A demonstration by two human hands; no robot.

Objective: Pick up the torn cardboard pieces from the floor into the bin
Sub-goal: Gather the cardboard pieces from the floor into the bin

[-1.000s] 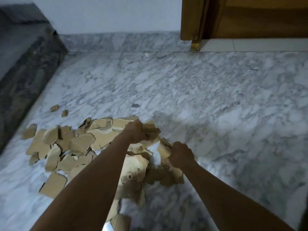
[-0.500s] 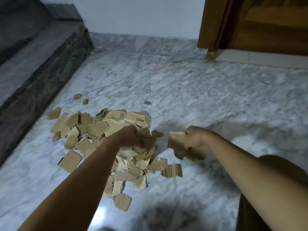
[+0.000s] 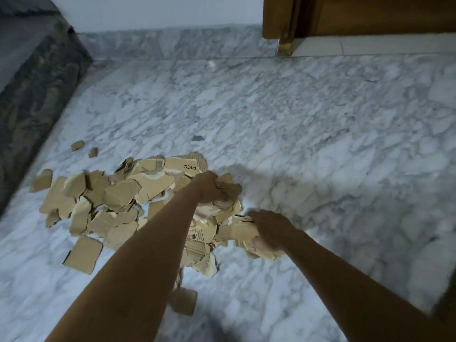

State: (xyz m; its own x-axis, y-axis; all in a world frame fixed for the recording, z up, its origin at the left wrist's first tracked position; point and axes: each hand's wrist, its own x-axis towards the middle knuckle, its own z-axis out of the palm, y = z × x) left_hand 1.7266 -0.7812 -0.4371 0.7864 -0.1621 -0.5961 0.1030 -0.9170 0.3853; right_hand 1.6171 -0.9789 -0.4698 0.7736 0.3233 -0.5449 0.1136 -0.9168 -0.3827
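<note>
A heap of torn brown cardboard pieces lies on the white marble floor, left of centre. My left hand grips a bunch of pieces at the heap's right end. Just to its lower right, my right hand is down on the pile and holds a wad of cardboard. Two small scraps lie apart at the far left. One flat piece sits at the near left edge of the heap, another piece under my left forearm. No bin is in view.
A dark stone step runs along the left side. A wooden door frame and door stand at the back right, with a marble skirting under the white wall. A dark shape shows at the right edge.
My right hand, which was lifted off to the right with cardboard half a second ago, has come back down onto the pile. My left hand stays on the heap's right end. The camera has shifted.
</note>
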